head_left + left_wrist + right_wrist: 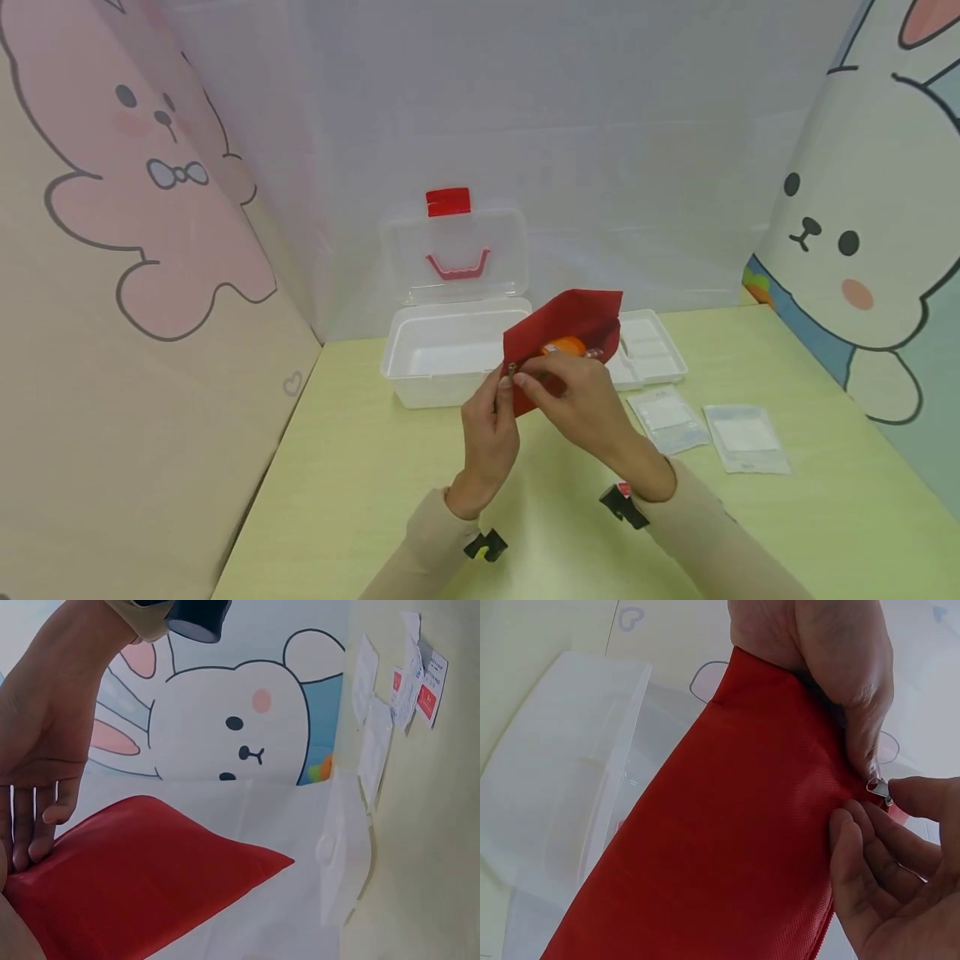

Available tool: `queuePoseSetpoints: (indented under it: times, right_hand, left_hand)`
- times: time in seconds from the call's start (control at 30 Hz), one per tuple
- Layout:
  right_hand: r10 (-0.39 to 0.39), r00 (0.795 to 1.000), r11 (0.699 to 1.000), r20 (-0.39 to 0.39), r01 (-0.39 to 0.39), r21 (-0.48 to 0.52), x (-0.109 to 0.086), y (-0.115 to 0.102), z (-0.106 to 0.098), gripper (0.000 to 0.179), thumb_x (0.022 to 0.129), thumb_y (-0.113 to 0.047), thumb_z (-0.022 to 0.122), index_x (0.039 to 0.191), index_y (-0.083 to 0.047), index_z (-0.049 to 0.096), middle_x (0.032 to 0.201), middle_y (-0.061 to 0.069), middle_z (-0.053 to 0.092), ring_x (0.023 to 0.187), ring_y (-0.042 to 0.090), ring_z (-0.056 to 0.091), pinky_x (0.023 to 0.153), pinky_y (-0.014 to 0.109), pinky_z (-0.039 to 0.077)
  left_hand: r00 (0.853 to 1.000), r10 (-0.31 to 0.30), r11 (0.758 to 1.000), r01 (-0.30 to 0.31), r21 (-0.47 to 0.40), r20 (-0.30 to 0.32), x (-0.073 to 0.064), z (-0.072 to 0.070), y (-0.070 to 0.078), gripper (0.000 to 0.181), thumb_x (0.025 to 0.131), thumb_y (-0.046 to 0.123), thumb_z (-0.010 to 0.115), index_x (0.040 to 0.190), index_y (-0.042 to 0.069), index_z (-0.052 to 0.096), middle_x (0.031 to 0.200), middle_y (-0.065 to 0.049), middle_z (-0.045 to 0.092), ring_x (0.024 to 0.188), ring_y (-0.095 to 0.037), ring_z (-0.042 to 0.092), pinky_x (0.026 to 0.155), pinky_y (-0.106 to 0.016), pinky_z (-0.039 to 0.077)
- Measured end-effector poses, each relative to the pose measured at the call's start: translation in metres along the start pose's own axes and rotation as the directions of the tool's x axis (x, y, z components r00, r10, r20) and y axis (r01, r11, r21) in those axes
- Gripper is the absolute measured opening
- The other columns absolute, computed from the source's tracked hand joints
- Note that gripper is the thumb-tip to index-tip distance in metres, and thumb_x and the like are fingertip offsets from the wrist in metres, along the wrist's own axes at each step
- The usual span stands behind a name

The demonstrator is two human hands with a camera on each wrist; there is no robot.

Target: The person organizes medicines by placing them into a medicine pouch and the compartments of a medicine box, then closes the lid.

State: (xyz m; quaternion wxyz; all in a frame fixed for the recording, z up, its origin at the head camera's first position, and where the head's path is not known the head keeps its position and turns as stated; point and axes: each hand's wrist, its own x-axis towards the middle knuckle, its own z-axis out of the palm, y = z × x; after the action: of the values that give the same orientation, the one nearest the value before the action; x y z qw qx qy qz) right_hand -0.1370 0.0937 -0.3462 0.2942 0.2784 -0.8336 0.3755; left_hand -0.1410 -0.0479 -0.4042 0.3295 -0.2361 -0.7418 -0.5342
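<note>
A red zip pouch [562, 312] is held up off the table, its mouth partly unzipped, with an orange item [564, 345] showing inside. My left hand [490, 433] grips the pouch's end corner beside the zip. With thumb and fingertips, my right hand [585, 400] pinches the small metal zipper pull [878, 787] at that same end. In the right wrist view the pouch's flat side hangs between both hands. The left wrist view shows the other side of the pouch [150, 877], and the zip is hidden there.
Behind the hands stands a white plastic box [427, 392], its clear lid [457, 229] raised. A white tray [652, 346] sits to its right. Two flat white packets [667, 417] lie right of my hands. A printed cloth wall [525, 100] closes off the table's back.
</note>
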Motion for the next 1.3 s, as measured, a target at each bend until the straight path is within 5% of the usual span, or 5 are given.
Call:
queuePoseSetpoints:
  times: [0.77, 0.97, 1.3]
  right_hand:
    - [0.03, 1.0, 0.999, 0.003, -0.03, -0.035, -0.002, 0.0001, 0.0044, 0.007, 0.086, -0.011, 0.073, 0.092, -0.008, 0.074, 0.081, 0.002, 0.073, 0.068, 0.011, 0.058, 0.062, 0.025, 0.051]
    - [0.017, 1.0, 0.999, 0.023, -0.017, -0.039, -0.0025, -0.001, 0.0054, 0.005, 0.089, -0.01, 0.069, 0.094, -0.008, 0.07, 0.08, 0.001, 0.07, 0.068, 0.01, 0.055, 0.063, 0.025, 0.05]
    - [-0.037, 0.998, 0.999, -0.053, 0.036, -0.018, -0.0034, 0.0002, 0.0083, 0.008, 0.085, -0.004, 0.071, 0.093, -0.006, 0.069, 0.075, 0.002, 0.069, 0.064, 0.009, 0.054, 0.061, 0.024, 0.05]
  left_hand:
    - [1.0, 0.021, 0.999, -0.02, -0.029, 0.01, -0.0023, 0.0033, 0.0027, 0.031, 0.098, -0.002, 0.049, 0.126, 0.0, 0.062, 0.111, -0.015, 0.072, 0.094, -0.024, 0.072, 0.08, -0.034, 0.059]
    - [0.999, -0.031, 0.998, 0.031, -0.049, 0.01, -0.0038, 0.0036, 0.0019, 0.03, 0.1, 0.001, 0.048, 0.125, 0.003, 0.063, 0.111, -0.013, 0.073, 0.093, -0.021, 0.072, 0.079, -0.031, 0.059]
    - [0.998, -0.056, 0.993, 0.056, -0.1, 0.005, -0.0024, 0.0041, 0.0046, 0.024, 0.1, 0.002, 0.049, 0.117, 0.004, 0.067, 0.101, -0.012, 0.074, 0.085, -0.014, 0.07, 0.074, -0.028, 0.059]
